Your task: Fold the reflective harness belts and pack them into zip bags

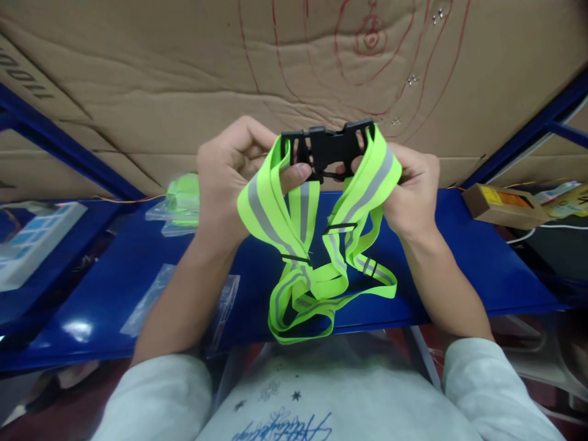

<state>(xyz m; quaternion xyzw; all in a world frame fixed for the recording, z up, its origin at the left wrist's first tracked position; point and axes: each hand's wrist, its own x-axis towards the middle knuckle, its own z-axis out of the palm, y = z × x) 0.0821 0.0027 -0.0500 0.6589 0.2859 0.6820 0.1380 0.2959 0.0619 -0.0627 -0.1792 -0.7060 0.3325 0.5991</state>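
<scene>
Both hands hold up a neon-yellow reflective vest (271, 211) made of elastic straps with grey stripes. Its black side-release buckle (337, 150) is between them at the top, and the two halves look joined. My left hand (234, 165) is closed on the buckle's left end, thumb in front. My right hand (411, 184) grips the right end from behind; its fingertips are mostly hidden by the strap. Below the hands the straps hang in loose loops, with black sliders (340, 228) on them.
A blue table (482, 263) stands below, with cardboard (160, 79) behind it. A bagged neon-yellow bundle (182, 199) and a clear plastic bag (151, 297) lie left. At the right is a small cardboard box (503, 205); a white panel (39, 242) is far left.
</scene>
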